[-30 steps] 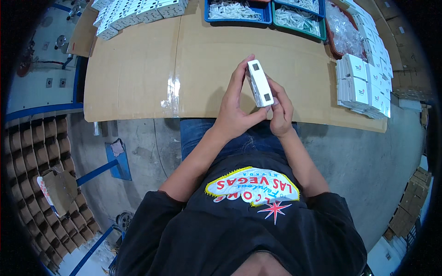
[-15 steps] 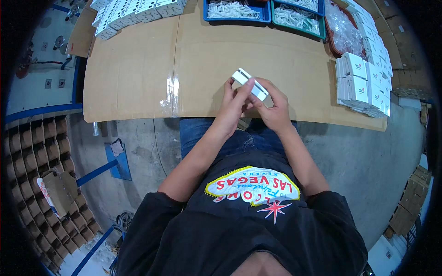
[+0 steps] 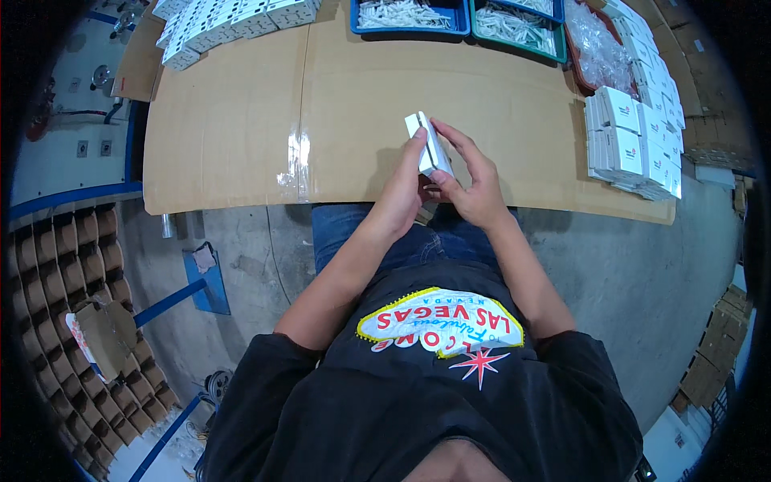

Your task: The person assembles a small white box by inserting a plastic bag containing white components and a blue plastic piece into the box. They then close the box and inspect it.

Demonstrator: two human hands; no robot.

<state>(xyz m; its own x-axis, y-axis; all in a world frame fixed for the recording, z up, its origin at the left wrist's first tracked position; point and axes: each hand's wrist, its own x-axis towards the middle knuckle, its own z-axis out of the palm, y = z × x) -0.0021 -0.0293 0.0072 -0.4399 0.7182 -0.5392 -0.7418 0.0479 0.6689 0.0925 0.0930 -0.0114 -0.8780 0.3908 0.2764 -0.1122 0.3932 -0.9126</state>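
Observation:
A small white box-shaped piece (image 3: pixel 430 148) with a dark lengthwise gap is held above the near edge of the cardboard-covered table (image 3: pixel 233 120). My left hand (image 3: pixel 401 186) grips its left side, the thumb lying along it. On the other side, my right hand (image 3: pixel 480 186) has its fingers at the far end and its thumb at the near end. Both hands are closed on the piece. Its underside and some of my fingers are hidden.
Rows of white blocks with dark openings (image 3: pixel 229 22) line the far left. Blue (image 3: pixel 414 34) and green (image 3: pixel 518 51) trays hold small white parts. A reddish bin (image 3: pixel 580 68) holds clear plastic bags. Stacks of small white boxes (image 3: pixel 634 149) stand at right.
The white piece has turned clockwise in my hands, from slanting to more upright. My left thumb has moved up along it, and my right fingers now reach its far end.

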